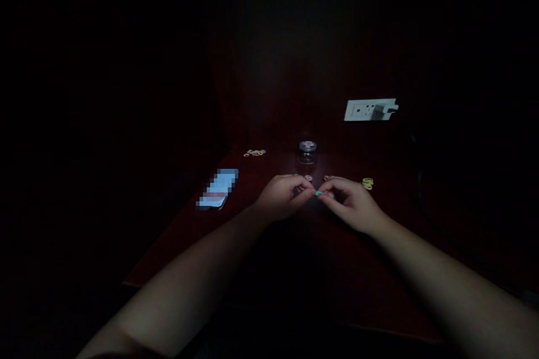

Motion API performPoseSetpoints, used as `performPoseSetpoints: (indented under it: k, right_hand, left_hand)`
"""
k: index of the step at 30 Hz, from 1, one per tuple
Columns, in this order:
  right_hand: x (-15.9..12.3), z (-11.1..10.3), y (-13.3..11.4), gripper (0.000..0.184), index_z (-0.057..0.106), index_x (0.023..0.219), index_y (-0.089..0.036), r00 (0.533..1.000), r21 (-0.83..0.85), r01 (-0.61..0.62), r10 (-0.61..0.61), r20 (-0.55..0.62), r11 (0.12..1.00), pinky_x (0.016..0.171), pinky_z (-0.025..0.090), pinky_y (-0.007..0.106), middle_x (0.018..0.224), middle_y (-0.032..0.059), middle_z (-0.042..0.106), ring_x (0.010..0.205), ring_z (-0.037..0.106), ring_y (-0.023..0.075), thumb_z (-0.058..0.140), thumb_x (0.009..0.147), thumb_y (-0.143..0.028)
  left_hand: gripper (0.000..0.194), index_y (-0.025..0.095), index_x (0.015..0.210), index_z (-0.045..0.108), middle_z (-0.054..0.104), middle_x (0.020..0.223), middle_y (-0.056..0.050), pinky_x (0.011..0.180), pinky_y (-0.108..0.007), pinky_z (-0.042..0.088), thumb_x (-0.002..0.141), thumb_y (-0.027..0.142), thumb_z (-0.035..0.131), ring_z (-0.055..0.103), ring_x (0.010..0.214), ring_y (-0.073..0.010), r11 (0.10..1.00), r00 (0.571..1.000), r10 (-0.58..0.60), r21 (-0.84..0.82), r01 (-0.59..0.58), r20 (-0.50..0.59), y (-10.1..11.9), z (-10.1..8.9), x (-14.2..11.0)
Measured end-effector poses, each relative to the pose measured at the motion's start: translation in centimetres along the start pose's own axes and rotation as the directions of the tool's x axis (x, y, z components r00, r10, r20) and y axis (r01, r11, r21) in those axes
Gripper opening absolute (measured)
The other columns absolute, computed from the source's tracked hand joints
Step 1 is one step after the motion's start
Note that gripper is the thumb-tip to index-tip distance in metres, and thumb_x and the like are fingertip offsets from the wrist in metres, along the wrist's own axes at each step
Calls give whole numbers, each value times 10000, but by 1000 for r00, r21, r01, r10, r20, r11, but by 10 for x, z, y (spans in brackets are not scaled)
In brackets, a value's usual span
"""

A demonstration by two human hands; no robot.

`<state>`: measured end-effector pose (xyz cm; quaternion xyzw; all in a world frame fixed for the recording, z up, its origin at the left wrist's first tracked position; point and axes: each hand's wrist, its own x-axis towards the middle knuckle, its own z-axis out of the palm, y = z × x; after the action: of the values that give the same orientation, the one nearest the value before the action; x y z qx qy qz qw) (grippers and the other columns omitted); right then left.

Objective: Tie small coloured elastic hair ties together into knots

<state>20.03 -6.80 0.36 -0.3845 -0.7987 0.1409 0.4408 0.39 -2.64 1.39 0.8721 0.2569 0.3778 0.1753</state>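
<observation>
My left hand [284, 196] and my right hand [351, 202] meet over the table, fingertips almost touching. Both pinch a small green hair tie [319, 193], mostly covered by the fingers. Just beyond them lies a pink hair tie [309, 178]. A clear jar [307, 156] with a lid stands upright behind it. Beside my right hand is a small bunch of yellow hair ties [368, 183]. Several mixed-colour hair ties [255, 152] are spread out at the back left.
A phone [218, 189] with a lit, blurred screen lies left of my hands on the dark red table [177, 241]. On the wall behind is a white socket plate [357, 110] with a plug [385, 109] in it. The surroundings are very dark.
</observation>
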Motion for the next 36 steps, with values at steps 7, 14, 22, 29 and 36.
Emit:
performPoseSetpoints:
  k: [7,14,22,29,36]
  right_hand:
    - [0,0,0,116,636,835,-173,1000,25,-6,5,19,1000,595,423,276,649,7,537,605,480,139,606,831,-285]
    - [-1,0,4,128,636,812,-182,999,-17,41,-40,26,999,682,424,302,640,-5,537,627,498,143,560,875,-262]
    - [-1,1,5,137,628,787,-185,999,-29,10,-9,31,1000,720,443,320,618,-8,520,626,508,148,565,871,-272]
    - [-2,1,3,73,615,868,-185,1000,-8,15,-15,18,1000,691,457,315,619,-18,514,577,483,132,568,851,-239]
    - [-1,1,5,103,586,794,-186,1000,-48,6,-5,27,999,694,437,309,600,-24,498,588,484,135,545,866,-248]
  left_hand:
    - [170,153,826,677,687,809,-33,665,-219,468,857,271,559,613,710,-111,1000,1000,15,1,-15,-10,-1,0,0]
    - [176,153,950,650,674,861,-30,613,-194,465,830,273,607,607,715,-95,996,998,66,-62,-66,5,0,0,0]
    - [118,160,873,663,667,825,-20,627,-194,465,823,255,614,593,701,-90,995,996,85,-56,-84,25,3,-1,1]
    - [90,153,845,634,659,769,-4,620,-186,471,808,233,615,585,658,-80,997,1000,14,-79,-12,19,0,0,0]
    - [124,153,843,612,663,757,-7,627,-194,484,810,272,615,603,668,-87,992,997,-38,-118,47,72,3,0,-1]
